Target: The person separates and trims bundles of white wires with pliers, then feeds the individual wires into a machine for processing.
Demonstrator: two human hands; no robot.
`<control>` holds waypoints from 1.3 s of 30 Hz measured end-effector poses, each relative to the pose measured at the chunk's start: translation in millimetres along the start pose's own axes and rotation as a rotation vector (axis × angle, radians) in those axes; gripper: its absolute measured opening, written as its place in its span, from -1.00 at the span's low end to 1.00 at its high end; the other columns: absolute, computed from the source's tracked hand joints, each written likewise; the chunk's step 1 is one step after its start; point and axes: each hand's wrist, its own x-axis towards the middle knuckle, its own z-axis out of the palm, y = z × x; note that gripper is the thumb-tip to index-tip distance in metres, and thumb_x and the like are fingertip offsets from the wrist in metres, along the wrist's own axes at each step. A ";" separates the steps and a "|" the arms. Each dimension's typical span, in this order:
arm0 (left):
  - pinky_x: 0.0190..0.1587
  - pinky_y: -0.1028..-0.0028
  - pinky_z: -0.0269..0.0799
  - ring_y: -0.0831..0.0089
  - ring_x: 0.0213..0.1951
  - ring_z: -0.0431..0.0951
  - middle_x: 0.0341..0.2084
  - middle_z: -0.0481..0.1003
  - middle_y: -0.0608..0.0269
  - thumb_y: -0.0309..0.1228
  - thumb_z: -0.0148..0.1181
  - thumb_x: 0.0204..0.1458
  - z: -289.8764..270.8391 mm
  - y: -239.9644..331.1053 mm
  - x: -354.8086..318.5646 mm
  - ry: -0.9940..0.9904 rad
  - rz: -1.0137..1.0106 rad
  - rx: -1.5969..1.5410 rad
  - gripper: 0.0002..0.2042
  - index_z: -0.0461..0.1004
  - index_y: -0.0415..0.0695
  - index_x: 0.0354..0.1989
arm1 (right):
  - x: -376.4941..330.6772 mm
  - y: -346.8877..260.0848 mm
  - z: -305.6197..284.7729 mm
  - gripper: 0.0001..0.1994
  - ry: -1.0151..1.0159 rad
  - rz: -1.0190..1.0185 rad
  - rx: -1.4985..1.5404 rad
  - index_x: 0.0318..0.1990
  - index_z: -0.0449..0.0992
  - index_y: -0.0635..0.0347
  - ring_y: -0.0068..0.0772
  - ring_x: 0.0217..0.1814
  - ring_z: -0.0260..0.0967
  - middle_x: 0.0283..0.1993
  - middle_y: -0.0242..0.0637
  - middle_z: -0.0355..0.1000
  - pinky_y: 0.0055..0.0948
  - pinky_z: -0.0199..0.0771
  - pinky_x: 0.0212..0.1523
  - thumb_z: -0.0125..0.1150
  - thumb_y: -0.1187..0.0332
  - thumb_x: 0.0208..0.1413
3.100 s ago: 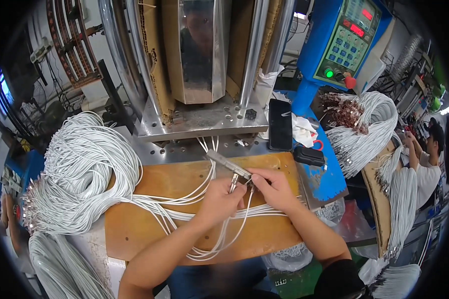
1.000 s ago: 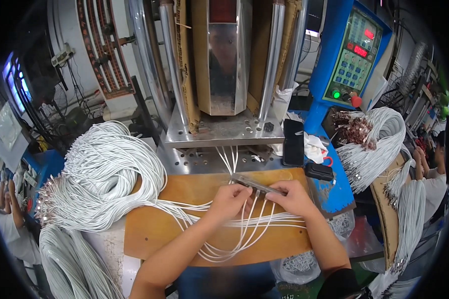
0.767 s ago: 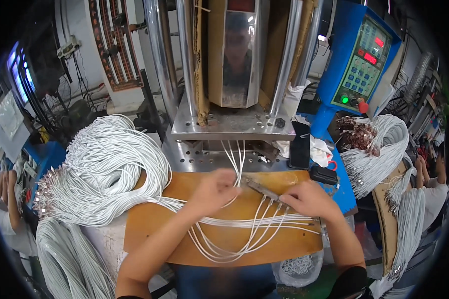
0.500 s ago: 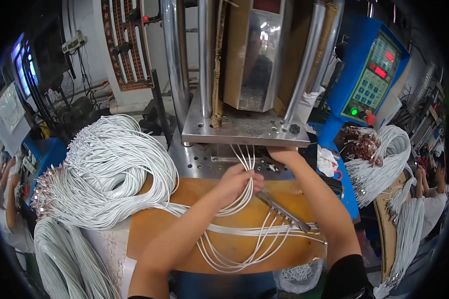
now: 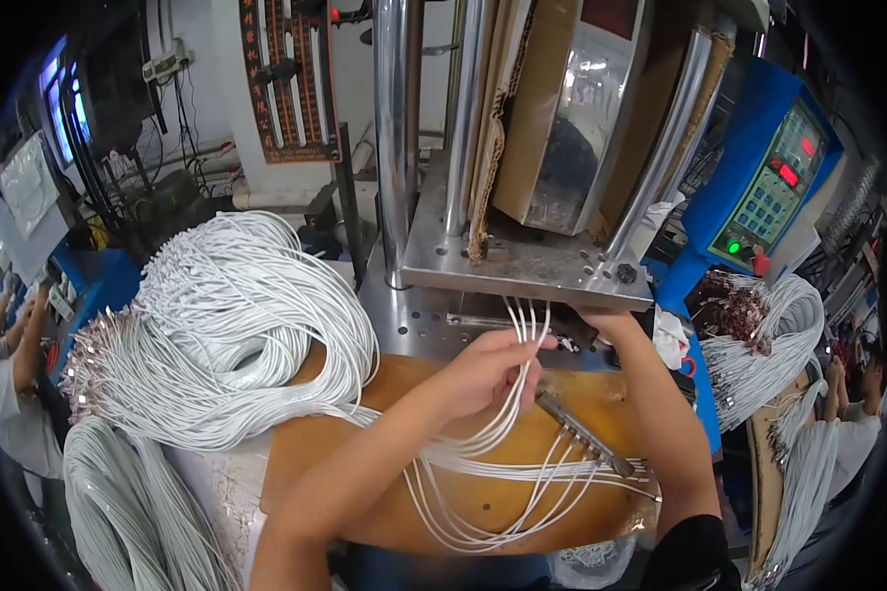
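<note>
My left hand (image 5: 495, 370) is closed around several thin white cables (image 5: 503, 426) in front of the press. Their upper ends rise under the press's thick steel plate (image 5: 532, 283), where they go out of sight. My right hand (image 5: 604, 322) reaches beneath the right side of that plate; its fingers are hidden. Below my hands, a slotted metal bar (image 5: 588, 434) lies slantwise on an orange-brown board (image 5: 301, 453), with more white cables running through it. Loops of cable spread over the board beneath my left forearm.
A big coil of white cables (image 5: 315, 315) lies left of the board, and another bundle (image 5: 118, 502) hangs at lower left. At right stand a blue control box (image 5: 749, 167) and more cables (image 5: 764, 374). A plastic bag (image 5: 593, 566) sits below the board. Other people work at both sides.
The whole view has shifted, so the press and board appear farther right and slightly tilted. My left hand keeps its hold on the cables; my right hand stays under the plate.
</note>
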 end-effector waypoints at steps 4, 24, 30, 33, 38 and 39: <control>-0.34 0.44 0.50 0.45 -0.41 0.55 -0.47 0.49 0.28 -0.38 -0.04 0.30 21.9 -11.7 -38.0 -0.105 -0.162 0.174 -0.70 0.34 -0.20 0.16 | -61.2 -95.0 -41.1 -0.69 -0.171 0.126 0.253 -0.26 0.60 0.31 -0.49 -0.39 0.43 -0.41 -0.26 0.55 -0.45 0.41 -0.36 0.28 0.18 0.11; -0.50 0.53 0.40 0.58 -0.57 0.48 -0.64 0.53 0.22 -0.24 0.23 0.12 10.5 71.6 -134.1 0.673 0.135 1.273 -0.69 0.55 -0.31 -0.39 | -169.9 -119.7 -136.6 -0.64 -0.702 0.033 -0.342 -0.40 0.58 0.20 0.07 -0.26 0.46 -0.40 -0.05 0.50 -0.05 0.43 -0.25 0.21 0.04 0.07; -0.12 0.25 0.45 0.18 -0.20 0.56 -0.25 0.57 0.06 -0.12 0.34 -0.02 56.8 -14.6 -43.2 0.198 0.642 1.439 -0.61 0.58 -0.16 -0.14 | -177.6 -107.5 -125.6 -0.73 -0.669 0.081 -0.265 -0.31 0.54 0.27 0.04 -0.22 0.45 -0.34 -0.01 0.48 -0.15 0.43 -0.25 0.22 0.20 0.08; -0.06 0.24 0.42 0.13 -0.16 0.52 -0.26 0.55 0.09 -0.10 0.32 -0.01 73.4 -44.7 -17.5 0.136 0.564 1.489 -0.61 0.57 -0.18 -0.19 | -148.6 -93.8 -99.4 -0.77 -0.210 -0.187 -0.151 -0.21 0.48 0.35 0.11 -0.14 0.44 -0.14 0.07 0.46 -0.15 0.43 -0.18 0.10 0.31 0.16; -0.13 0.20 0.42 0.06 -0.23 0.50 -0.32 0.53 0.07 -0.13 0.22 0.06 60.8 -46.2 -16.2 0.088 0.381 1.651 -0.69 0.50 -0.17 -0.38 | -69.5 -67.6 -60.8 -0.77 -0.142 -0.278 -0.021 -0.10 0.44 0.33 0.04 -0.03 0.41 -0.07 0.05 0.44 -0.17 0.42 -0.02 0.03 0.34 0.24; -0.13 0.20 0.42 0.06 -0.23 0.50 -0.32 0.53 0.07 -0.13 0.22 0.06 54.6 -39.4 -11.4 0.093 0.380 1.649 -0.69 0.50 -0.17 -0.38 | -54.0 -56.3 -45.8 -0.75 -0.019 -0.343 0.054 -0.05 0.43 0.29 0.00 -0.01 0.40 -0.05 0.01 0.43 -0.19 0.43 0.01 0.03 0.32 0.25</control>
